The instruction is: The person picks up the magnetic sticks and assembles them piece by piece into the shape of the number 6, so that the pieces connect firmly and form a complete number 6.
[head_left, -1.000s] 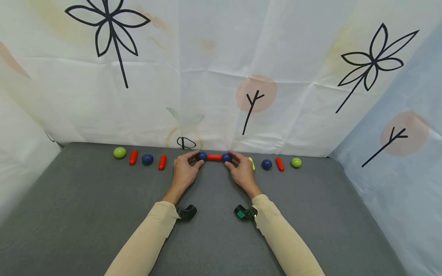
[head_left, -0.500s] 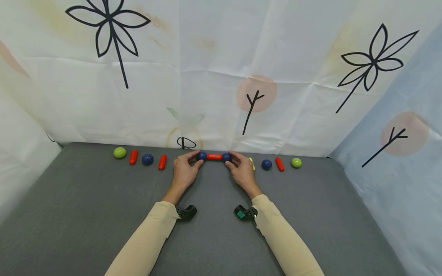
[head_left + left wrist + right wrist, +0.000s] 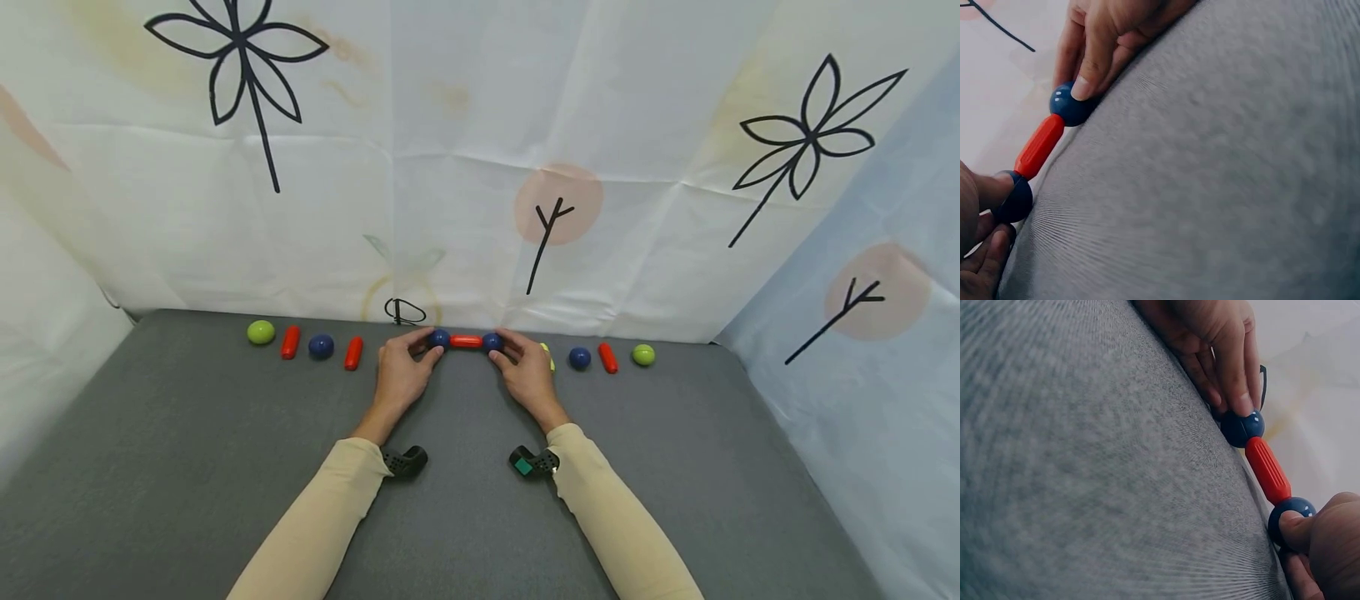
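Observation:
At the far edge of the grey table (image 3: 465, 517), a short ridged red rod (image 3: 467, 342) lies level with a dark blue ball at each end, both balls touching it. My left hand (image 3: 400, 375) pinches the left blue ball (image 3: 439, 338) between thumb and fingers. The right blue ball (image 3: 492, 342) is pinched the same way by my right hand (image 3: 528, 375). In the left wrist view the red rod (image 3: 1040, 145) joins both balls end to end. The right wrist view shows a thumb on the near ball (image 3: 1291, 520) and flutes along the rod (image 3: 1267, 470).
Left of the hands lie a green ball (image 3: 261, 332), a red rod (image 3: 290, 342), a blue ball (image 3: 321, 347) and another red rod (image 3: 353, 353). Rightward are a partly hidden yellow-green piece (image 3: 549, 357), a blue ball (image 3: 580, 358), a red rod (image 3: 607, 357) and a green ball (image 3: 643, 355). A printed cloth (image 3: 465, 242) hangs behind.

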The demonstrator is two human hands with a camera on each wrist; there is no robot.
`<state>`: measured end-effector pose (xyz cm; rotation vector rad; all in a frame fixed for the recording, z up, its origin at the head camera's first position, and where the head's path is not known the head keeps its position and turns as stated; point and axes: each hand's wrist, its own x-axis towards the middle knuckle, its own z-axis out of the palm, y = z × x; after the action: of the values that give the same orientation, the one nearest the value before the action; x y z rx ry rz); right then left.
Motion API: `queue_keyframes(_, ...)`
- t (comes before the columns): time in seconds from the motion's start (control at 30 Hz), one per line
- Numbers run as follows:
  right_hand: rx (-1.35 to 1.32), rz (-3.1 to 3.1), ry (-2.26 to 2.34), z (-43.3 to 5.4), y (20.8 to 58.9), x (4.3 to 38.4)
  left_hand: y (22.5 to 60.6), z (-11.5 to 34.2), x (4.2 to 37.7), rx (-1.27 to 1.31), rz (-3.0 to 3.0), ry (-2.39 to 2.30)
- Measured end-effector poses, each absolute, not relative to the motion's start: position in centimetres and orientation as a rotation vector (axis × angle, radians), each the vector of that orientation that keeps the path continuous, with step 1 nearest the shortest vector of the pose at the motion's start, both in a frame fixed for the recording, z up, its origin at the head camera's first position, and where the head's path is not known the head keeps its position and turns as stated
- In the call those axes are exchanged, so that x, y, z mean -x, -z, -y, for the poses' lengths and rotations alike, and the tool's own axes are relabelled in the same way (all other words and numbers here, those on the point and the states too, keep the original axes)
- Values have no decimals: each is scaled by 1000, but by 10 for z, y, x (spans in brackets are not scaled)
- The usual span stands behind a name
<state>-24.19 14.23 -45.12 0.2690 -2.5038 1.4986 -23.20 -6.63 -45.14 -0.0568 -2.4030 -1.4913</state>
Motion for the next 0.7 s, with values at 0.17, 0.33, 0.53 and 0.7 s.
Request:
queue_keyframes(0.17, -275, 2512, -1494, -143, 452, 241, 443, 79, 230, 64, 2391, 1499)
queue_keyframes(0.33, -284, 2493, -1480, -143, 451, 242, 425, 104, 225, 74, 2361, 1443)
queue_keyframes(0.53, -292, 2488, -1466, -143, 450, 242, 409, 138, 213, 50, 2382, 1265)
queue_keyframes(0.7, -279, 2493, -1467, -142, 451, 243, 410, 153, 203, 49, 2480, 1108)
